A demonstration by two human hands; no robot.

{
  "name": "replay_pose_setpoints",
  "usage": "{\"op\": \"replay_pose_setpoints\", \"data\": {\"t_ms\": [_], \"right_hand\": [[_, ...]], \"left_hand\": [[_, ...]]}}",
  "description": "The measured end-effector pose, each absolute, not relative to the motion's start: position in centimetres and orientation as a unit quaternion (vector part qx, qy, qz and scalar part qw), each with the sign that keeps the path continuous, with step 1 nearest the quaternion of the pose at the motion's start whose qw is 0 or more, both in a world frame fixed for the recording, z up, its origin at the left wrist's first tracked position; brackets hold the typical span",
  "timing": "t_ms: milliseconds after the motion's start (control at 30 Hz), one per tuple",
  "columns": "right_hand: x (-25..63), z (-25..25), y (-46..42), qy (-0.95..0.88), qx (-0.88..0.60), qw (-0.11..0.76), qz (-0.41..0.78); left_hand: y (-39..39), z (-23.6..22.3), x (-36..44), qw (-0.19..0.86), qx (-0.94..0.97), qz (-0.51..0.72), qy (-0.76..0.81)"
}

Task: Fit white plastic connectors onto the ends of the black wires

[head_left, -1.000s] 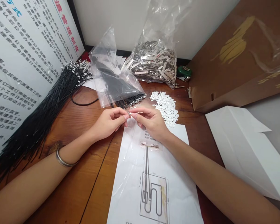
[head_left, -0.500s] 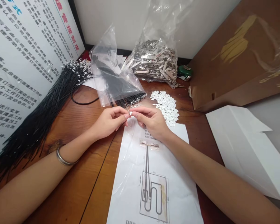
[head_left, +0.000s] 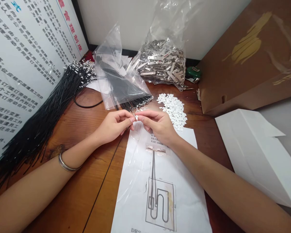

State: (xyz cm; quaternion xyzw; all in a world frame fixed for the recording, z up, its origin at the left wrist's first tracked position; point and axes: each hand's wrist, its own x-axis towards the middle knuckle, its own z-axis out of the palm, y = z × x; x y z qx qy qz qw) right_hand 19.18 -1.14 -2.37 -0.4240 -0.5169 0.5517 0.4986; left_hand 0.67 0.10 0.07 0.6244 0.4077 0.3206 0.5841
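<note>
- On my feed, flat, shiny metal strips (head_left: 157,64) fill a crinkled clear bag (head_left: 176,21), top centre.
- Thin black wires (head_left: 46,108) fan out limply at left.
- Small, blocky white bits (head_left: 174,111) heap on the grained wooden table (head_left: 70,207), right of centre.
- Mid-frame, I see left hand (head_left: 116,127) and right hand (head_left: 159,125) pinched narrow on a tiny white piece (head_left: 136,118) between their fingertips.

white piece (head_left: 136,118): partly hidden, detail too small | paper (head_left: 188,197): cut off below | brown box (head_left: 217,76): cut off right
</note>
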Motion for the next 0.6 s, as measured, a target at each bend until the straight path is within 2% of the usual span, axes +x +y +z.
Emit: {"op": "replay_pose_setpoints", "data": {"t_ms": [600], "right_hand": [[19.06,-2.4,-1.23,-0.563,-0.42,0.497,0.509]], "left_hand": [[0.08,-0.08,0.72,0.568,0.636,0.312,0.418]]}}
